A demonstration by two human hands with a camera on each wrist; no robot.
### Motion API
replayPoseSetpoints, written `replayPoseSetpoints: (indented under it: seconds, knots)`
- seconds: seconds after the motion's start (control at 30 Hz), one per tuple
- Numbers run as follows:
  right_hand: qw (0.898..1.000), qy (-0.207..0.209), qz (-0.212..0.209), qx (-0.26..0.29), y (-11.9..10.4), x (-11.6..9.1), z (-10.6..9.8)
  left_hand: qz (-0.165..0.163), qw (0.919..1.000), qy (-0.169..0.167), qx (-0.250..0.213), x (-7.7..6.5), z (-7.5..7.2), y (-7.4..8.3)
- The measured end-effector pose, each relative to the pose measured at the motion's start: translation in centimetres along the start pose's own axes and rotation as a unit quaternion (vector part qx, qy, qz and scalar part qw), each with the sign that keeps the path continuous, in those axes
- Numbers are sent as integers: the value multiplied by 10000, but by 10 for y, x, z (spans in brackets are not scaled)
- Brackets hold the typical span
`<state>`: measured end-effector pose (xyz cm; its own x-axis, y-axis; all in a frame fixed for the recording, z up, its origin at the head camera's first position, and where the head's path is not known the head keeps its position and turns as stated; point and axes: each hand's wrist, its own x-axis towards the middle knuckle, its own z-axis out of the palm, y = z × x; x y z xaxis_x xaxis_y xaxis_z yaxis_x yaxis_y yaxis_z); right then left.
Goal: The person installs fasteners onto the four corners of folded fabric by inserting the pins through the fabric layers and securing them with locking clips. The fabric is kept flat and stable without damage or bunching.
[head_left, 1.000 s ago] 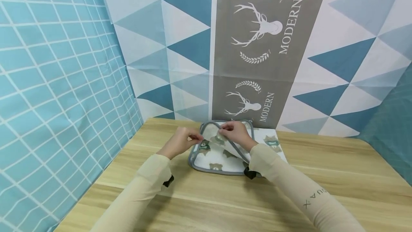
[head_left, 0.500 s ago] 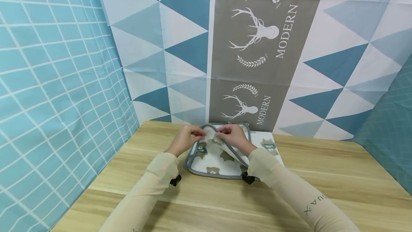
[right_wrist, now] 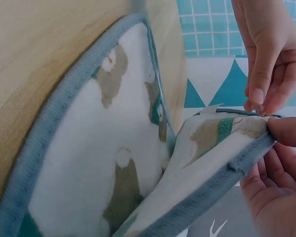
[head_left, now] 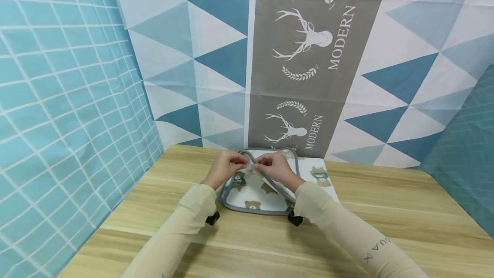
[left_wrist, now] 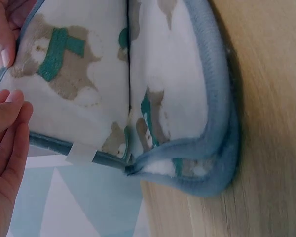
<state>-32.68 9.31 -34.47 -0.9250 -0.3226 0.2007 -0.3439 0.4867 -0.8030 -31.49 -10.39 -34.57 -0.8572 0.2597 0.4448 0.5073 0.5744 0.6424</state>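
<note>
A white fleece blanket (head_left: 256, 194) with brown bears in green scarves and blue-grey binding lies folded on the table. One layer is lifted, its raised flap (right_wrist: 222, 143) standing off the layer below. My right hand (head_left: 275, 168) pinches the bound edge of this flap between thumb and fingers. Close beside it, my left hand (head_left: 225, 167) brings thumb and fingertips together at the flap's corner, seen in the right wrist view pinching a small pale bit there. A small white tag (left_wrist: 81, 154) sticks out from the binding.
The wood-grain table (head_left: 247, 248) runs up to a patterned backdrop cloth (head_left: 220, 76) right behind the blanket. A blue grid sheet (head_left: 69, 98) hangs at the left, and teal cloth (head_left: 467, 149) hangs at the right.
My left hand has moved right to the flap's corner, and my right hand has shifted left, so the fingertips now nearly meet. The head view has tilted slightly.
</note>
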Motion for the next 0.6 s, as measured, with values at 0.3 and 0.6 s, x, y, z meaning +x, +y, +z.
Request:
replayPoseSetpoints:
  seconds: [0.3,0.6]
  knots:
    - [9997,-87,-209,-80,-1,-5,2,-65,9996,263,44,1,7,3]
    - [9980,-245,-542,-190,-2,-8,-1,422,9967,517,452,3,3,0]
